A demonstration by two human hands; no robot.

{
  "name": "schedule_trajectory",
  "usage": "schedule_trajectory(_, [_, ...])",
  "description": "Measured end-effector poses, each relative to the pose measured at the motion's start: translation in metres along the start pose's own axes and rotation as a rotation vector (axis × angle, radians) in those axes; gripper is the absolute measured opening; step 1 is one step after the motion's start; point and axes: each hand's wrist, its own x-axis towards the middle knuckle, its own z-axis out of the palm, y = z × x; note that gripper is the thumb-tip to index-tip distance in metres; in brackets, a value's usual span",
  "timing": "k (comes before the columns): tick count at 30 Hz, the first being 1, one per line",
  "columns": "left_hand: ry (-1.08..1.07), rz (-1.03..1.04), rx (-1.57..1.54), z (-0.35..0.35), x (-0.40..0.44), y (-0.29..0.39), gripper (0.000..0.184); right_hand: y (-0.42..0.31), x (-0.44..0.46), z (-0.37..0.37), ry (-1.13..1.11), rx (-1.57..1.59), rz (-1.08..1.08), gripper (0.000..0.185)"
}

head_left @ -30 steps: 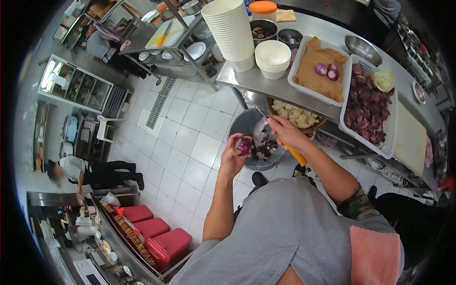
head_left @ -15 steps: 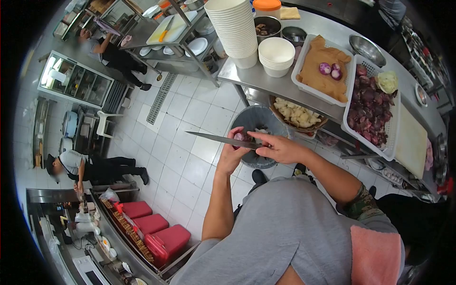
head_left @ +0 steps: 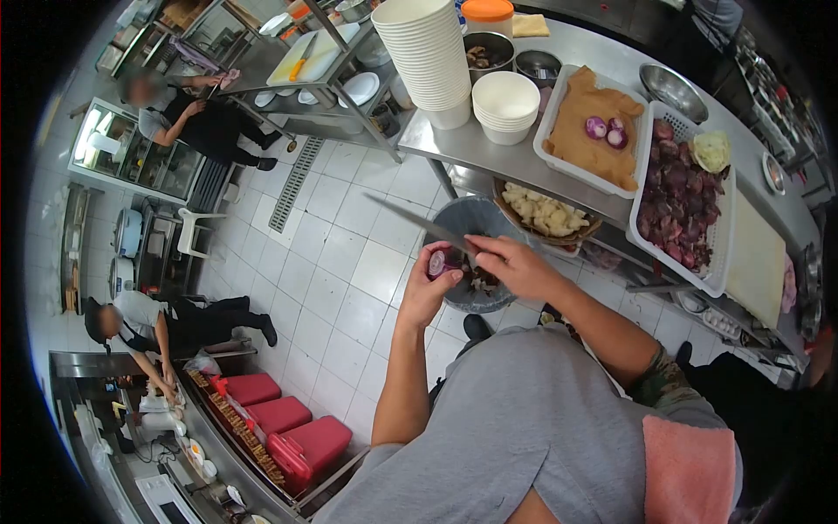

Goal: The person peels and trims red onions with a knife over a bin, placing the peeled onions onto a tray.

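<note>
In my left hand is a red onion, its pale cut end facing up and its skin purple. My right hand grips a large knife whose long blade points up and to the left, just beyond the onion. Both hands are above a grey bin that has dark and pale scraps inside. The knife's handle is mostly covered by my fingers.
On the steel counter, a white basket holds unpeeled red onions; a paper-lined tray carries peeled ones. White tubs are stacked beside it. Cauliflower-like pale pieces fill a basket below. Two people work at left, near red bins.
The knife has lifted off the onion, its blade swinging upward, and the onion's cut end now shows. One person at upper left has come nearer; the other leans over the counter.
</note>
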Motion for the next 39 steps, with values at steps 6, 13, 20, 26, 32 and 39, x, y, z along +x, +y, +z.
schedule_trajectory(6, [0.083,0.046,0.06,0.002,0.002,-0.001,0.059,-0.011,-0.004,-0.002,-0.171,-0.009,-0.045,0.059])
schedule_trajectory(13, [0.098,0.058,0.09,0.006,-0.004,0.004,0.06,-0.012,-0.004,0.003,-0.189,-0.04,-0.073,0.059])
schedule_trajectory(20, [0.09,0.042,0.055,0.009,-0.01,0.004,0.054,0.003,-0.001,0.005,-0.026,-0.089,-0.056,0.054])
schedule_trajectory(26, [0.157,0.07,0.107,0.01,-0.006,-0.003,0.055,-0.011,-0.015,0.0,-0.209,0.036,0.042,0.059])
schedule_trajectory(32, [0.108,0.11,0.152,0.011,-0.01,-0.007,0.054,-0.003,-0.014,0.004,-0.149,-0.065,-0.077,0.055])
schedule_trajectory(39, [0.059,0.074,0.049,0.01,-0.012,-0.004,0.05,0.003,-0.01,0.006,0.031,0.232,0.073,0.053])
